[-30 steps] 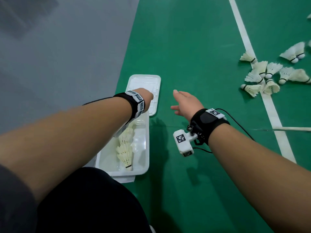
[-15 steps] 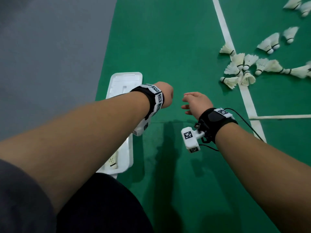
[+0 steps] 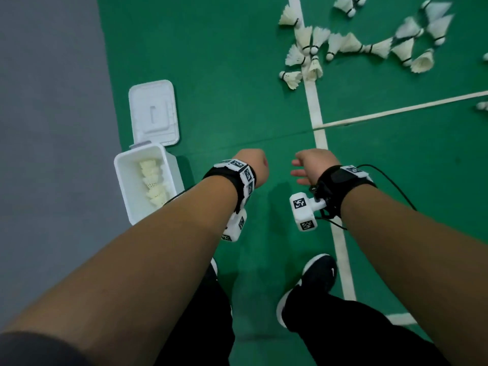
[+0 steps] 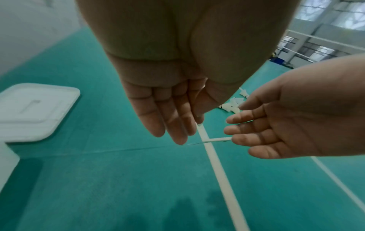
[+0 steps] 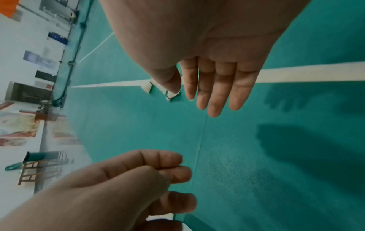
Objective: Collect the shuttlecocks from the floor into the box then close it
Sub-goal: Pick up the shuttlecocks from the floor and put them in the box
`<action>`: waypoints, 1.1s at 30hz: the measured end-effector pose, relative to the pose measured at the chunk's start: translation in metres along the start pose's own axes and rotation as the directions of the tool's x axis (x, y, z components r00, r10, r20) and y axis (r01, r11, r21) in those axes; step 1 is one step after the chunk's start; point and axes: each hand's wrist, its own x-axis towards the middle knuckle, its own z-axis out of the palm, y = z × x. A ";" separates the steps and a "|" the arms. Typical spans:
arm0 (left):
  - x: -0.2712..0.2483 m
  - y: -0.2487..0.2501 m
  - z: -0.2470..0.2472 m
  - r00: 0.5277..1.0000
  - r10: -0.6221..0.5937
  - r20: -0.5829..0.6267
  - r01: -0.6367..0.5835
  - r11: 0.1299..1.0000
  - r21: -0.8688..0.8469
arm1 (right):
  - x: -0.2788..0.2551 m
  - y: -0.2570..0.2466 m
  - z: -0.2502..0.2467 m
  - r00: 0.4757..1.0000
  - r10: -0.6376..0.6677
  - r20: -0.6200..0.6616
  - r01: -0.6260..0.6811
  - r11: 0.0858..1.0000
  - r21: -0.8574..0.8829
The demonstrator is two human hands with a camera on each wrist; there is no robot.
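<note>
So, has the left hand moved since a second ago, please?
Yes: from above the box, the left hand has shifted right, now over the green floor.

Bare forearms | L wrist (image 3: 239,178): black strap w/ white blocks, b/w square tag markers | R wrist (image 3: 340,180): black strap, white tagged camera block (image 3: 303,211), thin black cable (image 3: 393,184) | black trousers (image 3: 343,336) | black shoe w/ white sole (image 3: 317,276) | dark sleeve (image 3: 31,350)
</note>
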 end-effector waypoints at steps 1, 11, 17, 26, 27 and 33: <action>-0.016 0.019 -0.011 1.000 -0.003 0.002 0.003 1.000 -0.029 | -0.018 -0.011 -0.015 1.000 0.020 0.002 -0.020 1.000 0.016; -0.070 0.139 -0.125 1.000 -0.021 0.001 0.020 0.972 -0.235 | -0.105 -0.113 -0.125 1.000 -0.001 0.018 0.001 1.000 0.004; 0.000 0.146 -0.145 0.994 -0.095 0.047 0.106 0.924 -0.368 | -0.057 -0.155 -0.158 0.996 0.049 0.068 -0.044 0.996 -0.083; 0.109 0.131 -0.179 0.981 -0.160 0.112 0.191 0.903 -0.384 | 0.052 -0.191 -0.169 0.996 0.062 -0.071 -0.073 0.983 -0.171; 0.115 0.129 -0.180 0.979 -0.168 0.119 0.202 0.893 -0.401 | 0.062 -0.193 -0.169 0.995 0.059 -0.075 -0.072 0.981 -0.178; 0.160 0.123 -0.170 0.959 -0.234 0.159 0.283 0.820 -0.498 | 0.128 -0.186 -0.168 0.988 0.152 0.021 -0.145 0.967 -0.208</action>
